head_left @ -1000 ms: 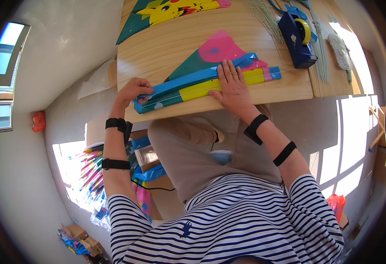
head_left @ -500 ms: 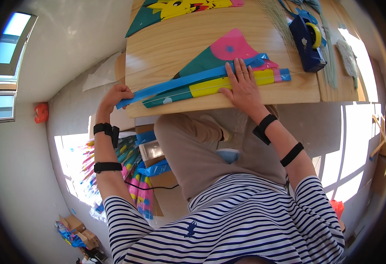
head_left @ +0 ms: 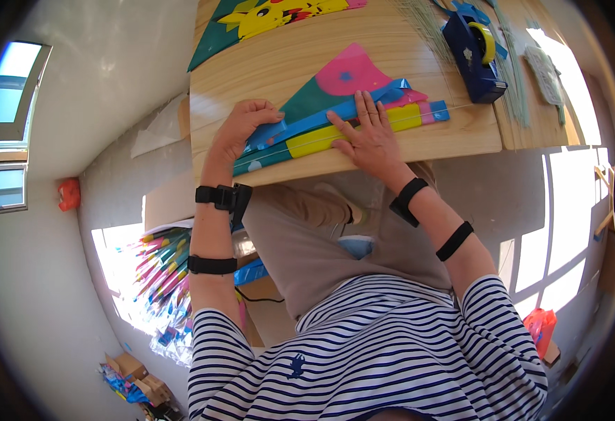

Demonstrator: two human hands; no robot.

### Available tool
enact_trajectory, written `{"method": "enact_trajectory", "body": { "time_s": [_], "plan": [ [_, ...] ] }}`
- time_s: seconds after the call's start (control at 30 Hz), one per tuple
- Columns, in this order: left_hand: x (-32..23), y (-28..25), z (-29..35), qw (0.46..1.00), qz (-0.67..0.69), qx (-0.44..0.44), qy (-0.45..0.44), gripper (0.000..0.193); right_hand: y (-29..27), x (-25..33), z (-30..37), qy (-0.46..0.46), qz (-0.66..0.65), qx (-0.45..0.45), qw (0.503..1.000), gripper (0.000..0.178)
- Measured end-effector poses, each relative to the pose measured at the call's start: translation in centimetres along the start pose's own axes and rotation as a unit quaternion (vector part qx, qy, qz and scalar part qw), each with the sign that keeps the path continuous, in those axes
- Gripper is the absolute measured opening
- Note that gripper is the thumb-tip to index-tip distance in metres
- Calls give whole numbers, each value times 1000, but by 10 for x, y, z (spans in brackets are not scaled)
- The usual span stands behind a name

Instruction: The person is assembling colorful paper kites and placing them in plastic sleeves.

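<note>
A printed plastic sheet in green, pink and yellow (head_left: 353, 74) lies on the table near its front edge. Its near edge is a straight band of green, yellow and pink (head_left: 314, 143) with a thin pale line along it. A long blue plastic strip (head_left: 310, 123) runs across the sheet. My left hand (head_left: 244, 130) is closed in a pinch on the strip's left end, which is folded back over the sheet. Flat on the strip and the band, with fingers stretched, rests my right hand (head_left: 370, 137).
A dark blue tape dispenser with a yellow roll (head_left: 477, 59) stands at the far right among thin pale rods (head_left: 514, 91). Another printed sheet (head_left: 272, 19) lies at the table's back. Below on the left is a pile of colourful rolled pieces (head_left: 163, 263); a clear pack (head_left: 544, 76) lies far right.
My left hand has moved right and away from me, bringing the strip's end over the sheet. My right hand stays flat, its thumb and forefinger spread wider.
</note>
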State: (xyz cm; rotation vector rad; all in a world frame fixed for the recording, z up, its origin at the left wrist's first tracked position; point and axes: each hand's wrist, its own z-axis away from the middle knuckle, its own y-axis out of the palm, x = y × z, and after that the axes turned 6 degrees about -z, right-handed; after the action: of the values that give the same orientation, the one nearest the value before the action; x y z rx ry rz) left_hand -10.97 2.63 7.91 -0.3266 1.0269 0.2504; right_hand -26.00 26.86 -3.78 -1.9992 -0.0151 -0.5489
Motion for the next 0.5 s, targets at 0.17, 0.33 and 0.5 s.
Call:
{"method": "enact_trajectory", "body": {
  "time_s": [0.17,0.33,0.5],
  "plan": [
    [23,53,-65,986,-165,-34,12,12,2,2,1,2,-19,-5,1000,57],
    [30,65,-74,980,-183,-72,-15,13,1,2,2,9,-35,-10,999,58],
    [32,66,-74,980,-182,-83,-20,12,1,1,2,9,-40,-13,999,60]
  ]
}}
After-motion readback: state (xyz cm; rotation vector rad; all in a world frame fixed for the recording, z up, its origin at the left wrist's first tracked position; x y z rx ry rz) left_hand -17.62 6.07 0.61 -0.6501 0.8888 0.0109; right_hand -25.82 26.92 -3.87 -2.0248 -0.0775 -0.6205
